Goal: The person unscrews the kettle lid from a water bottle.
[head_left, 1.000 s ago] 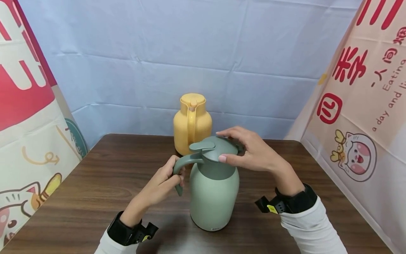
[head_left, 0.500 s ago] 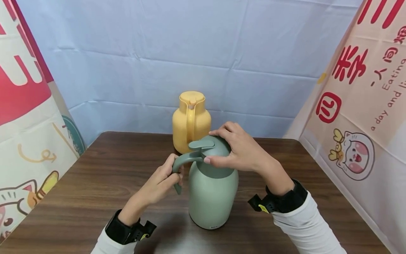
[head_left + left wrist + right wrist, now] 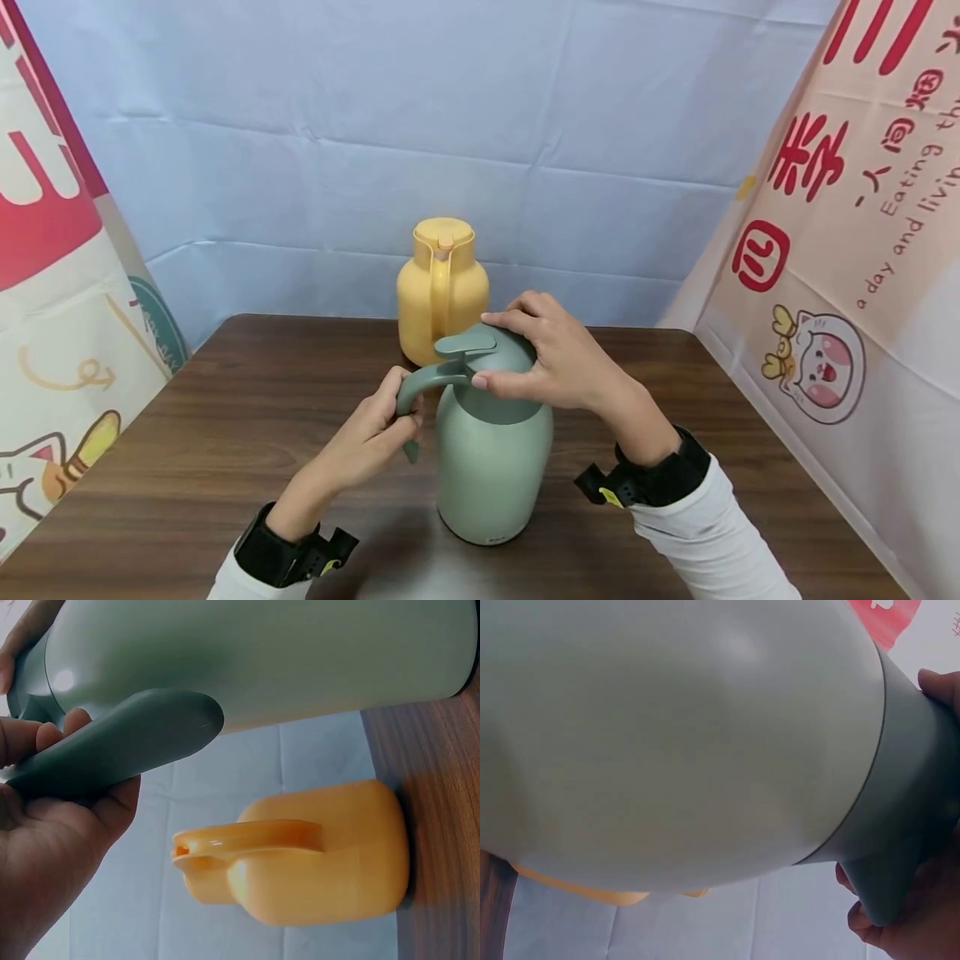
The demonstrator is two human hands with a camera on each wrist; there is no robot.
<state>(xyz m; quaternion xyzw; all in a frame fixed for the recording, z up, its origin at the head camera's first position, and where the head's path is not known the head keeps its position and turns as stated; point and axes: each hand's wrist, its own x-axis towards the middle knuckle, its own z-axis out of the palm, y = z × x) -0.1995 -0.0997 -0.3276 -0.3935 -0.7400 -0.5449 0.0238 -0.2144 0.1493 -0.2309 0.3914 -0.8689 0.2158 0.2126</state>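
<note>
A pale green thermal jug (image 3: 495, 475) stands upright on the wooden table, with a darker green collar and lid (image 3: 508, 352). My left hand (image 3: 363, 442) grips its curved handle (image 3: 431, 379) on the left side. In the left wrist view, fingers wrap around this handle (image 3: 142, 739). My right hand (image 3: 566, 358) holds the lid from the right, thumb on the near side and fingers over the far side. In the right wrist view, the jug body (image 3: 675, 735) fills most of the picture, and fingers of the right hand (image 3: 922, 919) lie behind the spout (image 3: 885, 889).
Behind the green jug stands a yellow jug (image 3: 468, 292), its handle facing me. The brown table (image 3: 300, 358) ends at a pale blue cloth backdrop (image 3: 330, 167). Printed cloths hang at the left (image 3: 60, 308) and right (image 3: 817, 250).
My right hand has moved left over the lid, its thumb now close to the handle's top. The left hand keeps its hold on the handle. The head view has shifted slightly.
</note>
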